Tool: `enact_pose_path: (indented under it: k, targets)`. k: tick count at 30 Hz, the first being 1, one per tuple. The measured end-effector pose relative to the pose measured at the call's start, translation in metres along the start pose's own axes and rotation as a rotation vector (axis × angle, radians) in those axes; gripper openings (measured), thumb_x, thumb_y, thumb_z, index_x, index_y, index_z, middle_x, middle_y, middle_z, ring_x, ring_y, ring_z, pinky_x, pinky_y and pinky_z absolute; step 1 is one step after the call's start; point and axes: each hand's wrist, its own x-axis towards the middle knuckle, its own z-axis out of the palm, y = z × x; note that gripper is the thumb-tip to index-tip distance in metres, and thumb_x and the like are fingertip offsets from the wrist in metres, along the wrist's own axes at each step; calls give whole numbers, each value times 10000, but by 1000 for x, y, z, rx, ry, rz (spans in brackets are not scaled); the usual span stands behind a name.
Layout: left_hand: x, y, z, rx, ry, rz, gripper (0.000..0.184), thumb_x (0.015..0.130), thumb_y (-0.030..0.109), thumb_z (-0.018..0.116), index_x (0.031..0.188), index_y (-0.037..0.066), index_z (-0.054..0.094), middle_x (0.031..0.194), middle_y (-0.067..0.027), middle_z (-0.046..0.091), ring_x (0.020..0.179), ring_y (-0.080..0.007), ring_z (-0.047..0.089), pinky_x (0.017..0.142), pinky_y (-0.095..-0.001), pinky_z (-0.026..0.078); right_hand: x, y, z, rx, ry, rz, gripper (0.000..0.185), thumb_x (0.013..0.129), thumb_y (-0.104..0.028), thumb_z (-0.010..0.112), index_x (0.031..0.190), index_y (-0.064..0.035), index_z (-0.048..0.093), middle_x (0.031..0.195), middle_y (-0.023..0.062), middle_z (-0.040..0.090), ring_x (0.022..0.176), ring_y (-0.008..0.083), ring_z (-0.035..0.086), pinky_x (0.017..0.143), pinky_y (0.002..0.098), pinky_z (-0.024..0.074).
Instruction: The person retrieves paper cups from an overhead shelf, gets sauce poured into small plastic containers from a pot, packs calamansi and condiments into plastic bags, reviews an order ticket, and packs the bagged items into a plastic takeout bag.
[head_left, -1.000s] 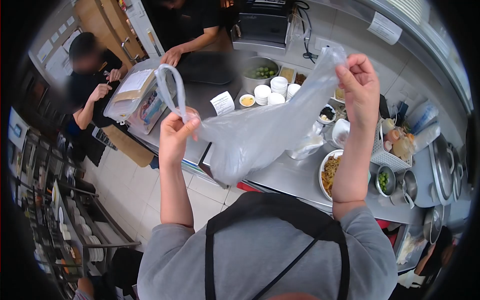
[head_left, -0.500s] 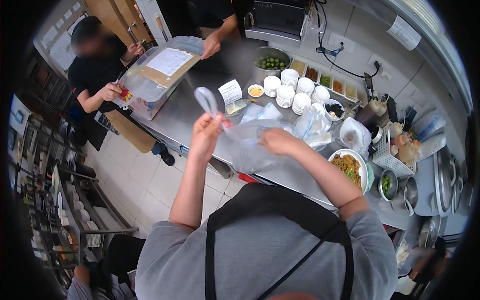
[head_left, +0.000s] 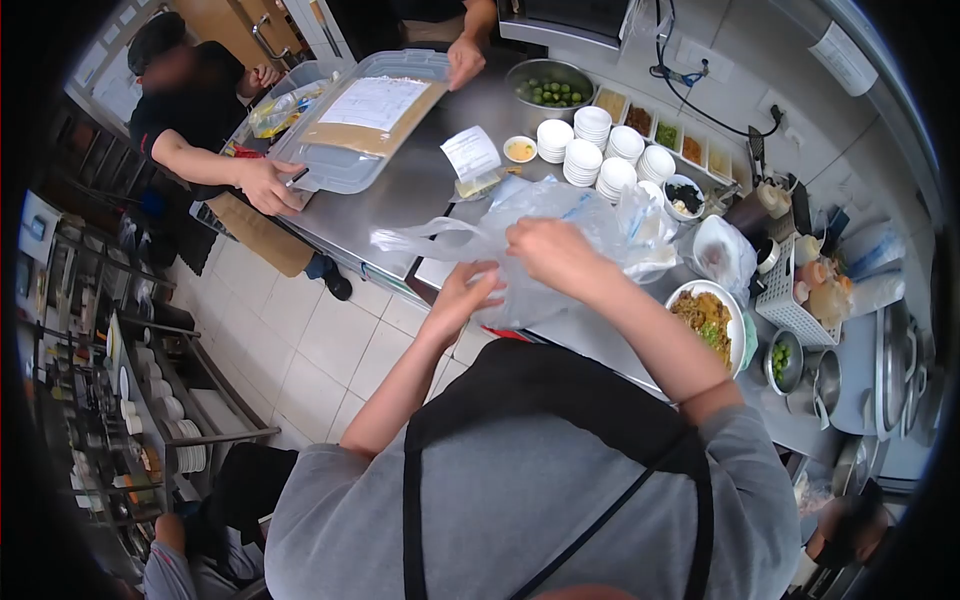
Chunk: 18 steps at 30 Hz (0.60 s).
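Note:
A thin, clear plastic bag (head_left: 525, 297) hangs at the front edge of the steel counter, its loose handle end stretching out to the left. My right hand (head_left: 553, 257) is closed on the upper part of this bag, fingers bunched together. Below the handle end, my left hand (head_left: 463, 302) is against the bag's left side with its fingers curved and apart. Just behind, more crumpled plastic (head_left: 590, 215) lies on the counter. A white bowl of food with chopped greens (head_left: 708, 325) stands right of my right forearm.
Stacked white small dishes (head_left: 583, 160), a pot of green fruit (head_left: 550, 90) and a receipt (head_left: 470, 153) stand at the back. Two people at the left hold a clear lid (head_left: 345, 165) above the counter (head_left: 420, 130). A white basket (head_left: 785, 290) of bottles is at right.
My left hand has come down and let go of the raised bag handle, which now droops leftward. My right hand has risen slightly with the bag. The co-workers' lid has lifted from its box.

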Motion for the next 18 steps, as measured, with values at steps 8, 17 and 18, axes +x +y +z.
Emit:
enact_pose_path:
  k: [8,17,18]
  targets:
    - [40,-25,-48,-659,55,-91,189,824,120,481,922,-37,521,802,-120,596,759,-241,579,716,-339,466,-7,43,25,403,-321,181,399,792,-398,492,938,-38,583,1013,147,574,953,288,531,817,356,409]
    - [25,-24,-117,-823,-223,-265,265,805,255,542,866,-2,515,692,-35,507,458,-88,369,436,-196,327,-37,102,-6,16,-588,579,460,763,-392,509,1084,-65,549,1116,140,528,1030,282,500,869,351,380]
    - [27,-24,-120,-787,-169,-271,336,790,261,566,963,-24,522,851,-80,555,553,-101,439,513,-216,371,-36,93,-5,-70,-578,553,421,742,-343,547,1053,-61,564,1077,136,551,1013,279,510,843,358,401]
